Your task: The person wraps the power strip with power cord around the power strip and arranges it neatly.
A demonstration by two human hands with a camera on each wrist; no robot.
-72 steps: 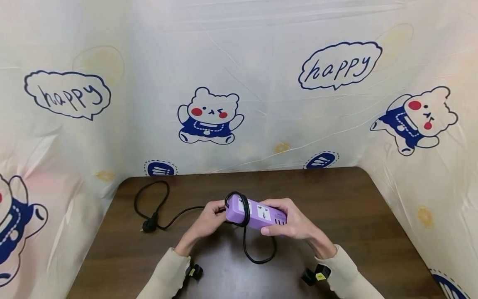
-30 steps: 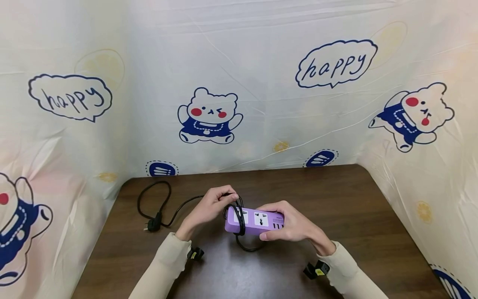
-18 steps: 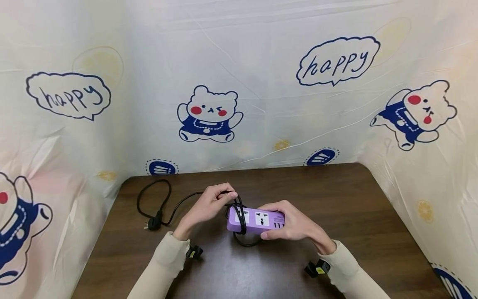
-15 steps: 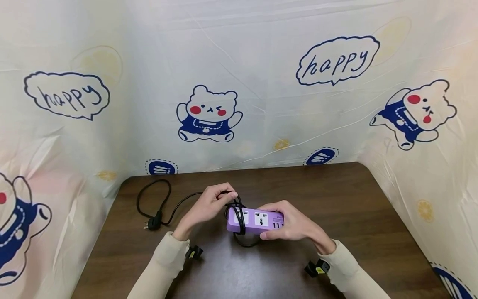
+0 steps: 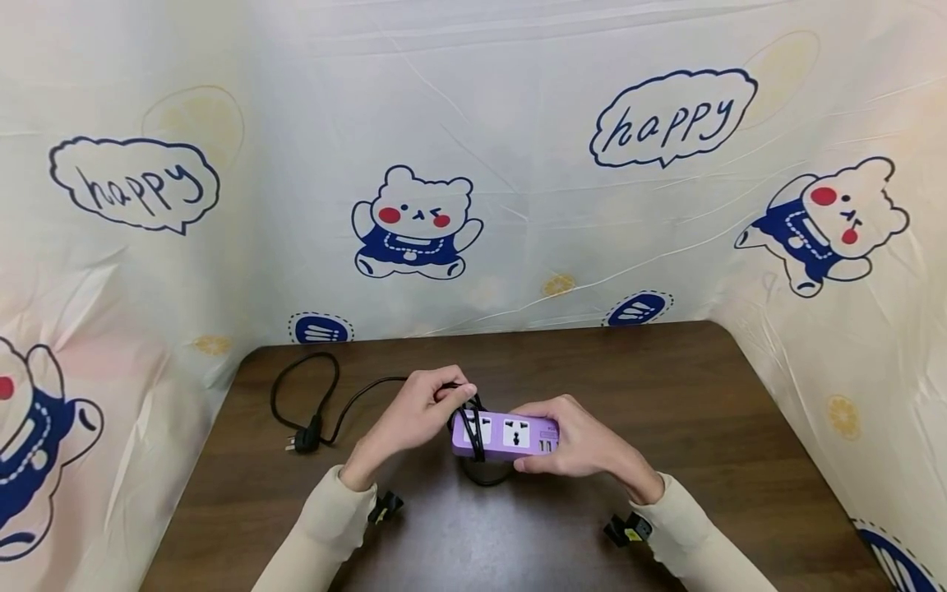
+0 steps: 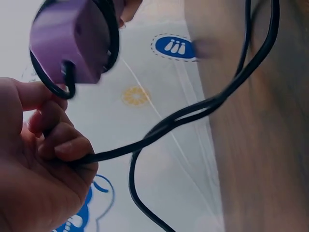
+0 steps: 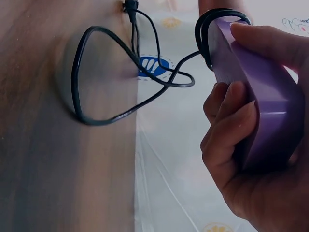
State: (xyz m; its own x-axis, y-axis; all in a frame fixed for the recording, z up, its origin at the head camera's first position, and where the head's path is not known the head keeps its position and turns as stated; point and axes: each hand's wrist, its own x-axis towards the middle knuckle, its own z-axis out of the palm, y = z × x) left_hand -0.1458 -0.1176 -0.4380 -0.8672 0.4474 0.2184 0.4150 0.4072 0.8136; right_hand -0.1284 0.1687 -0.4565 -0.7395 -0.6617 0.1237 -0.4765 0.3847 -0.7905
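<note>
A purple power strip (image 5: 499,436) with white sockets is held near the middle of the table, its right end gripped by the right hand (image 5: 580,440). In the right wrist view the fingers curl round the strip's purple body (image 7: 270,96). Black cord (image 5: 476,432) loops round the strip's left end. At that end the left hand (image 5: 418,411) pinches the cord between thumb and fingers; in the left wrist view, curled fingers (image 6: 70,145) close on the black cord (image 6: 169,121). One loop of cord hangs below the strip.
The black plug (image 5: 306,436) lies on the left of the brown wooden table (image 5: 629,378), with a loop of its cord behind it. A printed curtain (image 5: 533,164) stands round the back and sides. A small black device sits at each wrist.
Since the oldest frame, the left hand has moved up from beside the strip's end to above it, with cord in its fingers. The strip has turned nearer level, and the hanging loop is smaller.
</note>
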